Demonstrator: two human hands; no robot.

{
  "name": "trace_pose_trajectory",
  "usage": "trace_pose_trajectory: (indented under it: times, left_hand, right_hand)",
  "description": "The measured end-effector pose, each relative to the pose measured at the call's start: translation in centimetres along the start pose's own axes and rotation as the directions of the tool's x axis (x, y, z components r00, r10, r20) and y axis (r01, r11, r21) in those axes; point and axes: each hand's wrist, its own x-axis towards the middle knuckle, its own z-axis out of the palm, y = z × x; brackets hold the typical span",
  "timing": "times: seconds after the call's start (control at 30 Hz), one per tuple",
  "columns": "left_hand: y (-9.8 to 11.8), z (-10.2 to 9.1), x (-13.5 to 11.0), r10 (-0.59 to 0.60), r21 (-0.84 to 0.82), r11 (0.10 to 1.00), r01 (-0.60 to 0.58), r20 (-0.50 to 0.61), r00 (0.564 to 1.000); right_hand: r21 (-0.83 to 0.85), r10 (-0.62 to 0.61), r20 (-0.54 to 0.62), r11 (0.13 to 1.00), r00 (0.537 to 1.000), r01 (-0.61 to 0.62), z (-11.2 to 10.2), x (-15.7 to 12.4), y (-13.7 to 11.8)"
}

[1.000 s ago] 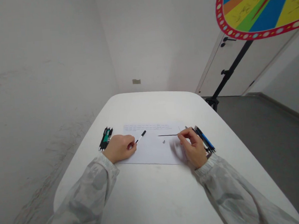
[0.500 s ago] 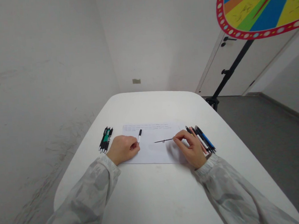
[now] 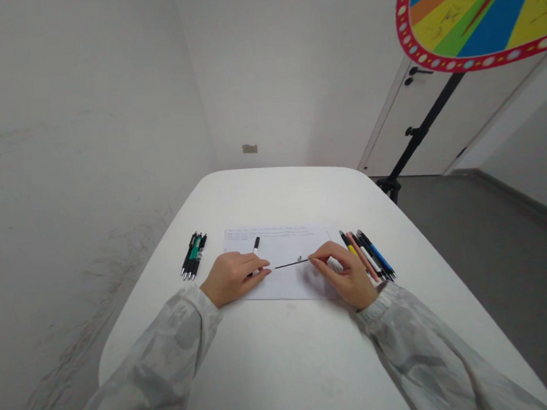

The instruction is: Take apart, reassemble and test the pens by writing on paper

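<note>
My left hand [image 3: 234, 277] rests on a white sheet of paper [image 3: 285, 255] and grips a white pen barrel with a black cap [image 3: 256, 245] that points away from me. My right hand [image 3: 347, 272] pinches the end of a thin black refill [image 3: 291, 264], whose tip reaches toward my left fingers. A tiny grey part [image 3: 300, 259] lies on the paper just behind the refill. Both hands lie low on the white table [image 3: 291, 350].
Several black and green pens [image 3: 193, 255] lie left of the paper. Several more pens, yellow, pink, black and blue [image 3: 366, 254], lie right of it. A colourful prize wheel on a black stand [image 3: 472, 15] rises at the far right, beside a door.
My right hand carried the thin refill leftward and nearer to me, up to my left fingers. The left hand turned the pen barrel from slanting right to pointing away.
</note>
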Motion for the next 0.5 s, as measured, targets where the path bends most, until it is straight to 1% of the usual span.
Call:
trace_pose_trajectory:
  times: [0.27, 0.5]
  left_hand:
    - [0.16, -0.23, 0.05, 0.057, 0.044, 0.997, -0.057, 0.013, 0.998]
    - [0.04, 0.02, -0.07, 0.094, 0.085, 0.992, -0.095, 0.018, 0.995]
  right_hand:
    - [0.033, -0.029, -0.017, 0.999, 0.999, 0.03, 0.01, -0.01, -0.1]
    - [0.038, -0.046, -0.024, 0.998, 0.999, 0.047, -0.08, -0.16, 0.2]
